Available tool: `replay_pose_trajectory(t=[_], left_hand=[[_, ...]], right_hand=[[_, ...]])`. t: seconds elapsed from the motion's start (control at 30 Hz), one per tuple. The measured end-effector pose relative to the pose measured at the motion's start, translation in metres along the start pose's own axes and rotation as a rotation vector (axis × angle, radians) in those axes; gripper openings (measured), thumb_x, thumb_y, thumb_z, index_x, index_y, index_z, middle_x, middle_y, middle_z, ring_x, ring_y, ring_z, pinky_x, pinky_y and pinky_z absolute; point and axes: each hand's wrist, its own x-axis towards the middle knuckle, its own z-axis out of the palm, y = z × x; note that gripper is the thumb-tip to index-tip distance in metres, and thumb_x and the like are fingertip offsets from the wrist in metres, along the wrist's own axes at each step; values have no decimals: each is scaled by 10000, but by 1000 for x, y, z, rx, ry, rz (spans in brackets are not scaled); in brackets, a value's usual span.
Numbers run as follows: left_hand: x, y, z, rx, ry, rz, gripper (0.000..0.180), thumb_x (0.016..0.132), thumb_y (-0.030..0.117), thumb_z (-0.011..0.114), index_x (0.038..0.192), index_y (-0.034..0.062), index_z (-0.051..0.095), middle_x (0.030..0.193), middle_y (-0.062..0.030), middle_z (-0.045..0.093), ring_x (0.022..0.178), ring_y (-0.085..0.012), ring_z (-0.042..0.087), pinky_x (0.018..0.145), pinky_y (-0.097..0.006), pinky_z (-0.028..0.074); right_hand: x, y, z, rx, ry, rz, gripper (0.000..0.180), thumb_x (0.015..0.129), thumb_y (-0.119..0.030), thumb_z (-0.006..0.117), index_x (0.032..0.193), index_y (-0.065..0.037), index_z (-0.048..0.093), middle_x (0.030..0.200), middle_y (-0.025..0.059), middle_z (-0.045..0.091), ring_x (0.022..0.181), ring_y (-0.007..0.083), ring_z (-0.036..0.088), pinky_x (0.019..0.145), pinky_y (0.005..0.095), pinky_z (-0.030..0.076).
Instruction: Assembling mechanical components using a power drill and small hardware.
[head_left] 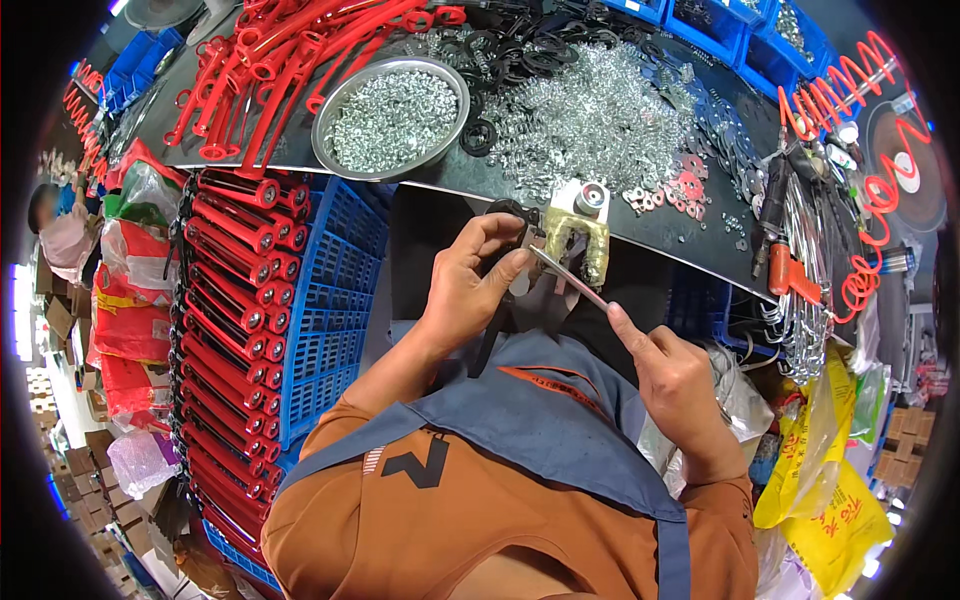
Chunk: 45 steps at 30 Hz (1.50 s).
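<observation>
My left hand (468, 275) is closed on a black part (512, 212) at the table's front edge; a long dark piece runs down below the fingers, and much of the grip is hidden. In my right hand (672, 375) is a thin, flat metal bar (575, 277), with the index finger stretched along it. The bar's far end meets a small metal piece by my left fingertips; I cannot tell whether they touch. Just right of the black part stands a fixture (580, 215) wrapped in yellowish tape, with a round metal knob on top.
Loose small springs (590, 115) are heaped on the dark table, beside a metal bowl (463, 110) of small metal parts. Red tool handles (290, 50) pile at the back left; more fill a blue crate (325, 310). Tools and a coiled red hose (870, 205) hang at the right.
</observation>
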Motion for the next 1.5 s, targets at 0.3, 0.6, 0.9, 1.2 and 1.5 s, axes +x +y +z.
replay_pose_trajectory(t=[0.3, 0.6, 0.9, 1.2, 1.5], left_hand=[[15, 6, -5, 697, 5, 640, 352, 778, 35, 734, 1045, -15, 509, 952, -159, 613, 852, -266, 647, 753, -320, 521], [22, 30, -9, 863, -162, 697, 602, 754, 103, 743, 1251, -18, 425, 1048, -154, 605, 882, -284, 636, 892, -462, 444], [3, 116, -20, 1111, -19, 876, 577, 798, 134, 633, 1303, -52, 422, 1229, -214, 559, 1219, -332, 495, 1055, -522, 308], [11, 129, -69, 218, -274, 55, 500, 578, 106, 854, 993, -46, 622, 820, -124, 674, 739, -192, 670, 673, -306, 537], [28, 82, -9, -118, -492, 5, 424, 800, 200, 679, 1135, -40, 580, 1089, -115, 598, 980, -195, 566, 855, -324, 457]], right_hand=[[7, 2, 14, -190, 67, -47, 567, 738, 46, 599, 1279, -122, 588, 622, 58, 440, 509, 192, 499, 466, 295, 427], [23, 19, 71, 314, 270, 25, 425, 842, 17, 592, 1261, -46, 568, 693, 115, 590, 555, 194, 553, 581, 309, 469], [108, -11, 8, 791, 458, 112, 172, 843, -90, 657, 972, -38, 557, 710, 120, 605, 536, 197, 572, 497, 304, 436], [71, -3, 34, 1909, 187, 145, 183, 878, -132, 665, 965, -38, 534, 730, 49, 616, 525, 24, 470, 423, 171, 327], [87, 63, 41, 915, 384, 465, 241, 915, -179, 577, 941, 33, 690, 905, 87, 670, 789, 142, 615, 695, 272, 481]])
